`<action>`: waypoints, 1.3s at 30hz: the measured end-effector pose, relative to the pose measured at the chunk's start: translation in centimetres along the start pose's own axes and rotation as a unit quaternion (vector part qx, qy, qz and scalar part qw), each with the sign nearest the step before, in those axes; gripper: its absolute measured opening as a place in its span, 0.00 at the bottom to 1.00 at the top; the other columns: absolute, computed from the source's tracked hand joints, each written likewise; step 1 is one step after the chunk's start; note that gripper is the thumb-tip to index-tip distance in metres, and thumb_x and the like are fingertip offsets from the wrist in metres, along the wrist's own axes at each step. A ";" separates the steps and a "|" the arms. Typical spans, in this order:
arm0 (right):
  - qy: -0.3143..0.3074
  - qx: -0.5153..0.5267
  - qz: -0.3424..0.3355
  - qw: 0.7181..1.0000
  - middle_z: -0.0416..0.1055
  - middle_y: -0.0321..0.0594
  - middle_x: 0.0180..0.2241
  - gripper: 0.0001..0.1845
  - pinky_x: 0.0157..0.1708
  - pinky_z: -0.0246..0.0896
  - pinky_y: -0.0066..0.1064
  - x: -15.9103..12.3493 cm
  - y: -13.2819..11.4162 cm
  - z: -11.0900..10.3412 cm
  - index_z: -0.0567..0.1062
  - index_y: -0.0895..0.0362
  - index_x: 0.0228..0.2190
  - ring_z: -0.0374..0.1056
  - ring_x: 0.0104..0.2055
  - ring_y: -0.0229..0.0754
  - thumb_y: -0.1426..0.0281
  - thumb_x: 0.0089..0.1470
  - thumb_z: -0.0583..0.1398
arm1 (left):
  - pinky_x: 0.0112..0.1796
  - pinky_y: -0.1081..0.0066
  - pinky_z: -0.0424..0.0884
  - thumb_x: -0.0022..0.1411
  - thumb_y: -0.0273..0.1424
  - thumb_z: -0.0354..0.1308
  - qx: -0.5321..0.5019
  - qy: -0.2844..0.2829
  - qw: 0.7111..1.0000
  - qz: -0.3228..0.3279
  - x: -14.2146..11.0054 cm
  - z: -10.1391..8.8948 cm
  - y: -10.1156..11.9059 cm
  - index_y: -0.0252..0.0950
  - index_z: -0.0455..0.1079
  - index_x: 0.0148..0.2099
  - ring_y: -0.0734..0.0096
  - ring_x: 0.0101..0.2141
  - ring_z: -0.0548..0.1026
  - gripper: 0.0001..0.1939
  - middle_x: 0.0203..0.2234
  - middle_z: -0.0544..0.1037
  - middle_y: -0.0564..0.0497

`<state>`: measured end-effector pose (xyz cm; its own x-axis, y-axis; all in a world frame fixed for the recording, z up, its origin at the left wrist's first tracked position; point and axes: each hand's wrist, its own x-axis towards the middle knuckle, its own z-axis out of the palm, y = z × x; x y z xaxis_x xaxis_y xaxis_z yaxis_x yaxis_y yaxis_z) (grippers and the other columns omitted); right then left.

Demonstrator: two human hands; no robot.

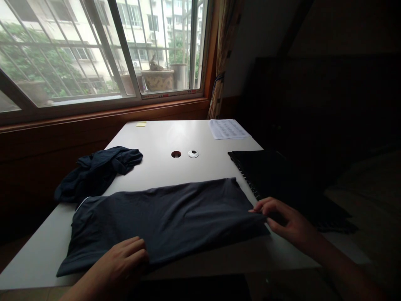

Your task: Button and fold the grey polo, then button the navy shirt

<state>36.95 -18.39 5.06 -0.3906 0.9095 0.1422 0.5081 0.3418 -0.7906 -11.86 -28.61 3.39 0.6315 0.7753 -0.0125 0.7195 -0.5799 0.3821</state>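
The bare left hand [127,257] is resting on the near edge of the dark grey soft cloth garment [163,219], its fingertips curling out of sight, so I cannot tell if they are gripping. The bare right hand [278,217] is pinching the garment's right edge between thumb and fingers. The garment is lying flat across the white rectangular table [156,167]. The black fringed cloth [275,175] is fading into shadow, its far side hard to see.

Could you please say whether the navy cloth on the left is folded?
Bunched up, not folded: the navy cloth lies in a creased, uneven heap.
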 end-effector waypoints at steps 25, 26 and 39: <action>0.085 0.119 0.249 0.957 0.64 0.47 0.52 0.26 0.40 0.75 0.37 1.8 2.9 2.7 0.72 0.51 0.45 0.75 0.49 0.55 0.62 0.43 0.70 | 0.33 0.76 0.66 0.59 0.20 0.54 -0.082 -0.077 0.994 -0.008 1.6 -2.2 0.6 0.39 0.62 0.34 0.74 0.32 0.72 0.08 0.33 0.73 0.54; 0.080 0.101 0.235 0.963 0.64 0.46 0.52 0.25 0.39 0.75 0.37 1.3 3.3 2.8 0.73 0.51 0.46 0.76 0.46 0.53 0.62 0.45 0.69 | 0.33 0.76 0.66 0.60 0.21 0.54 -0.073 -0.083 0.994 -0.004 2.0 -2.1 0.4 0.39 0.63 0.34 0.74 0.32 0.72 0.07 0.33 0.73 0.54; 0.172 0.265 0.286 0.904 0.76 0.40 0.35 0.27 0.31 0.67 0.32 1.6 0.1 2.4 0.74 0.54 0.42 0.74 0.34 0.44 0.62 0.40 0.72 | 0.37 0.66 0.72 0.62 0.46 0.62 0.061 -0.023 0.993 0.101 16.9 0.9 7.5 0.38 0.64 0.50 0.62 0.39 0.73 0.22 0.41 0.74 0.48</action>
<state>34.49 -17.44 3.77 0.1286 0.9525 -0.2759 0.0757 -0.2868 -0.9550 4.48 -20.03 5.23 0.7763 0.6303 0.0099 0.6056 -0.7501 0.2659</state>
